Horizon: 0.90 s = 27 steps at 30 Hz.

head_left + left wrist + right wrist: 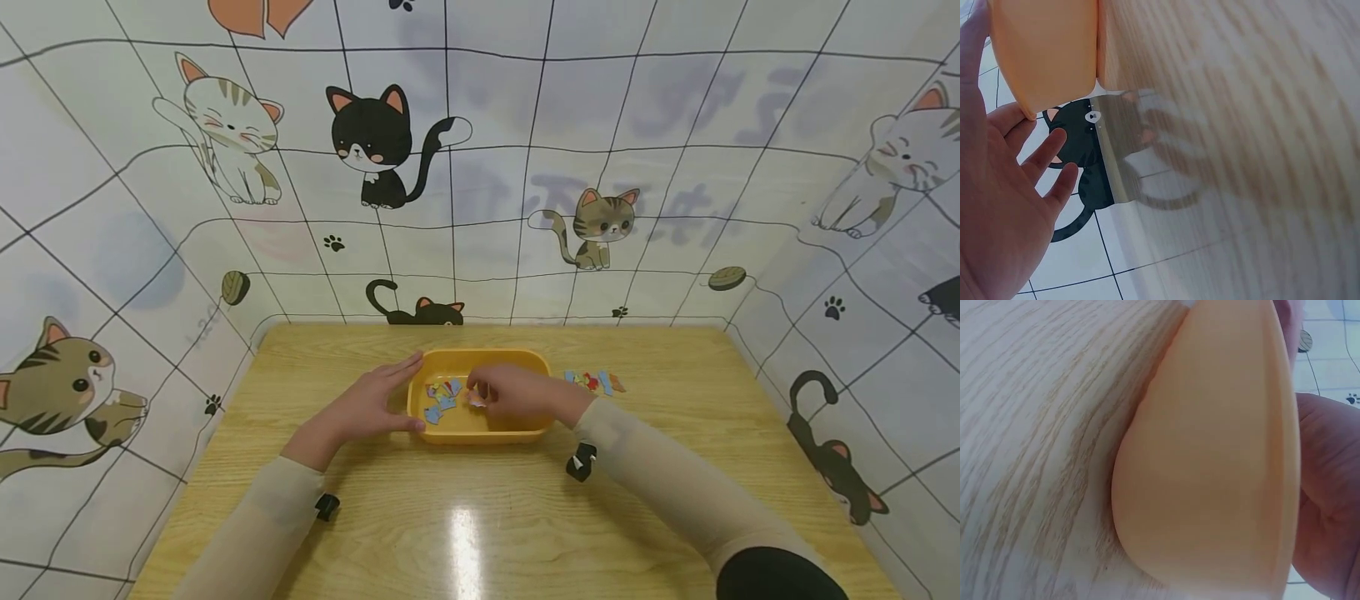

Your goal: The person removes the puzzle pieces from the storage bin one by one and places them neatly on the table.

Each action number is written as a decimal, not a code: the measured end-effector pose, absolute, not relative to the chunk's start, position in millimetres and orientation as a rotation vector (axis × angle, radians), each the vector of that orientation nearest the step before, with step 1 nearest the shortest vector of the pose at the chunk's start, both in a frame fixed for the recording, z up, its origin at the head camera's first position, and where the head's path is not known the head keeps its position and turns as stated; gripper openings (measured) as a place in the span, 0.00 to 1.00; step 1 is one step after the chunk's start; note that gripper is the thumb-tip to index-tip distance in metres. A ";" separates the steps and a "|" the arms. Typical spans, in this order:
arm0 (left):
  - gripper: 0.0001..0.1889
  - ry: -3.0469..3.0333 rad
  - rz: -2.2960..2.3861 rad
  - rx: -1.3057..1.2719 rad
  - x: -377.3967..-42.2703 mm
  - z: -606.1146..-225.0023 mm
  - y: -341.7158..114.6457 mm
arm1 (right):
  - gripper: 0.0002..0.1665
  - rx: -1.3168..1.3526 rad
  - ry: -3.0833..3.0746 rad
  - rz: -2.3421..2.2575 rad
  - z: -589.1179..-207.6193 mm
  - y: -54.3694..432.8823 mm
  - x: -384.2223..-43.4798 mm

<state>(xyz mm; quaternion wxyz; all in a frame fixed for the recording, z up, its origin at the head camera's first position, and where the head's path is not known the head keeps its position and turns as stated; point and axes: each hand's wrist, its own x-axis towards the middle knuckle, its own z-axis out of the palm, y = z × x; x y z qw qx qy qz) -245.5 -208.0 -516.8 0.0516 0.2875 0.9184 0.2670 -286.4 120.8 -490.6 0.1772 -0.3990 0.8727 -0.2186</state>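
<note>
A yellow plastic tray [480, 437] lies on the wooden table, its outer wall [1210, 456] filling much of the right wrist view. My left hand [372, 402] spans the tray's left end with thumb and fingers spread, touching the rim; in the left wrist view its lower fingers [1044, 153] stick out loosely. Reaching over the right side, my right hand [517, 390] has its fingertips down inside the tray and pinches a small pinkish jigsaw puzzle piece [476, 399]. Several blue and multicoloured puzzle pieces [442, 400] lie in the tray's left half. The right fingertips are hidden in the right wrist view.
More puzzle pieces [592, 382] lie on the table just right of the tray, partly behind my right wrist. The wooden tabletop [390, 533] ends at walls [495, 183] covered with cat-print sheeting at the back and both sides.
</note>
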 end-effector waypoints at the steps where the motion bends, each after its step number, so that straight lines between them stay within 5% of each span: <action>1: 0.60 2.794 0.810 0.873 -245.4 -516.7 -208.0 | 0.16 -1.126 2.478 -0.627 -489.9 122.3 -287.0; 10: 0.62 2.789 0.807 0.861 -244.3 -515.3 -208.5 | 0.25 -1.078 2.557 -0.677 -476.7 137.9 -287.4; 27: 0.62 2.789 0.783 0.856 -244.1 -514.7 -207.7 | 0.27 -1.017 2.691 -0.893 -463.1 173.9 -280.5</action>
